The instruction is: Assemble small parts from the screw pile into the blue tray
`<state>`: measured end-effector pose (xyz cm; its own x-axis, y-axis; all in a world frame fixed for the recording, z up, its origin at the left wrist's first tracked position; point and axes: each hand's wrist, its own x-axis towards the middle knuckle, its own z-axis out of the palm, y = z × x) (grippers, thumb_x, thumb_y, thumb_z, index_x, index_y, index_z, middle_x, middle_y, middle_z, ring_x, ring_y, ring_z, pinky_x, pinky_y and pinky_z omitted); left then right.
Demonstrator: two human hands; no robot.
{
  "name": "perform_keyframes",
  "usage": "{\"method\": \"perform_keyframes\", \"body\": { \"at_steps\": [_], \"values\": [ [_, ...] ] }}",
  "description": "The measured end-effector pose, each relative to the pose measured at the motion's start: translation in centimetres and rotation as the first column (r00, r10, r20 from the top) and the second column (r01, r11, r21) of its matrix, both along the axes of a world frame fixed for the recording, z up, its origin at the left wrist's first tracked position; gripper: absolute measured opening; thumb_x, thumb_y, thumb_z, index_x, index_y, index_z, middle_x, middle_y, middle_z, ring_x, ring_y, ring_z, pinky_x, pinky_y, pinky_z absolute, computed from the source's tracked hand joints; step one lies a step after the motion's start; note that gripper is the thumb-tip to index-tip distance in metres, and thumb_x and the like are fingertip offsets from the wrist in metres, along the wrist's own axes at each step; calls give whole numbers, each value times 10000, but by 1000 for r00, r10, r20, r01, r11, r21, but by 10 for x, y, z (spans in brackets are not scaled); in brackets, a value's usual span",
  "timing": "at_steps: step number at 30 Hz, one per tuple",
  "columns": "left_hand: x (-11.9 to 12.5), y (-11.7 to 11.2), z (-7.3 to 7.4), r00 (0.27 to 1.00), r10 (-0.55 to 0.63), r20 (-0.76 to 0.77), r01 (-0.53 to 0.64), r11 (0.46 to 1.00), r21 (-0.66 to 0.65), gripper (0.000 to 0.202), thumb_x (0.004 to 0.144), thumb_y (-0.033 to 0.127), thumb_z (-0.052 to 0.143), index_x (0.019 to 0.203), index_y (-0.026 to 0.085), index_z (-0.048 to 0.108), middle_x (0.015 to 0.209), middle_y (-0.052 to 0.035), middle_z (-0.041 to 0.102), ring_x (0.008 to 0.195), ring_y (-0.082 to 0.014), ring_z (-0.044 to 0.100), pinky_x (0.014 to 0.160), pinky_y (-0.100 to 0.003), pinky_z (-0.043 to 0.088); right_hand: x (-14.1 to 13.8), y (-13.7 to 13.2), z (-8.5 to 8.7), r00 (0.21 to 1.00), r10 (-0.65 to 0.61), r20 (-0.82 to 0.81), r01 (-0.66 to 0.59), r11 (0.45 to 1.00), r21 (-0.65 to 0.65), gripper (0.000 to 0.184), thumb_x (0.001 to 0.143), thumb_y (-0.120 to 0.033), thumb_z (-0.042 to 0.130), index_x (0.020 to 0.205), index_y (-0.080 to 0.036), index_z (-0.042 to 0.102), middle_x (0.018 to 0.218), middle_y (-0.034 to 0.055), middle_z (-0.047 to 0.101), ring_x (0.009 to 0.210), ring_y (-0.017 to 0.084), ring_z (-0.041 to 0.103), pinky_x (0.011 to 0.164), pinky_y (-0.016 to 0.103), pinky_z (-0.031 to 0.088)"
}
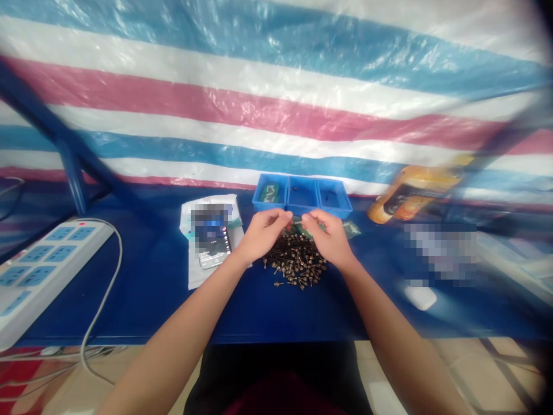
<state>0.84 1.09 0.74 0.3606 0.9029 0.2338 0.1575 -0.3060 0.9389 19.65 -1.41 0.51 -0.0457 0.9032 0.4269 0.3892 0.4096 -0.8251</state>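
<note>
One heap of little screw-like bits (298,266), too many to count, between and nearer than my hands | they point every way; one in front lies left to right | left hand (268,229), right hand (332,235): fingertips bunched, can't tell if pinching | three blue boxes (302,199) behind

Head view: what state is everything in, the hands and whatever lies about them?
Left hand: fingertips pinched above the pile; anything held is too small to tell.
Right hand: likewise pinched, facing the other.
Screws: loose, heaped.
Blue three-compartment tray: uncovered, green packet in its left compartment.
Phone: screen lit, lying on white packaging.
Power strip: red light lit.
Striped sheet: wrinkled.
</note>
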Motion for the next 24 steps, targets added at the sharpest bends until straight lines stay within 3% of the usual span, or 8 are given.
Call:
{"method": "perform_keyframes", "body": {
  "at_steps": [3, 6, 9, 12, 16, 20, 24],
  "values": [
    [0, 3, -5, 998, 67, 11, -67, 998, -21, 394, 925, 524, 543, 772, 171, 627, 738, -8, 618, 667, -134, 544, 673, -267, 419, 2, 7, -1, 926, -24, -376, -49, 982, -182, 468, 901, -538, 578, 577, -222, 456, 573, -19, 453, 587, 145, 478, 653, 304, 441],
    [-1, 6, -10, 995, 99, -4, -99, 995, -30, 378, 911, 523, 561, 776, 177, 629, 732, -5, 621, 656, -134, 550, 675, -268, 430, 6, 11, 1, 709, -46, -703, -256, 913, -318, 519, 855, -529, 618, 584, -232, 290, 553, -56, 279, 542, 134, 410, 643, 307, 456],
    [0, 7, -12, 994, 109, -24, -110, 994, -22, 364, 910, 516, 560, 789, 182, 637, 731, -5, 627, 662, -139, 558, 677, -269, 438, 13, 12, 5, 554, -68, -830, -433, 828, -356, 493, 842, -431, 618, 610, -232, 231, 555, -67, 231, 527, 127, 369, 637, 306, 466],
    [0, 5, -11, 994, 107, -34, -107, 994, -6, 343, 913, 501, 556, 812, 185, 646, 749, -5, 638, 683, -143, 566, 681, -266, 439, 17, 12, 6, 497, -107, -861, -483, 790, -377, 470, 843, -365, 582, 615, -231, 193, 535, -74, 189, 504, 118, 306, 605, 294, 454],
    [0, 3, -7, 993, 103, -54, -103, 995, 7, 329, 911, 484, 558, 811, 184, 646, 748, -5, 639, 680, -143, 562, 650, -260, 422, 16, 14, 3, 569, -165, -805, -425, 779, -460, 465, 820, -362, 608, 615, -231, 212, 524, -77, 212, 493, 104, 321, 563, 264, 432],
    [-1, 2, -6, 992, 106, -67, -106, 994, -2, 321, 914, 478, 553, 814, 187, 641, 741, -1, 628, 676, -141, 554, 633, -258, 407, 14, 18, -5, 575, -261, -775, -230, 858, -460, 450, 787, -421, 687, 642, -232, 306, 518, -93, 256, 462, 84, 336, 497, 227, 393],
    [-1, 2, -5, 991, 101, -82, -102, 995, -5, 311, 918, 471, 546, 812, 193, 636, 754, 1, 630, 684, -141, 550, 637, -259, 410, 20, 22, -9, 547, -345, -763, -6, 909, -416, 408, 738, -521, 760, 904, -258, 496, 647, -74, 521, 469, 73, 406, 446, 200, 337]
  ]
}}
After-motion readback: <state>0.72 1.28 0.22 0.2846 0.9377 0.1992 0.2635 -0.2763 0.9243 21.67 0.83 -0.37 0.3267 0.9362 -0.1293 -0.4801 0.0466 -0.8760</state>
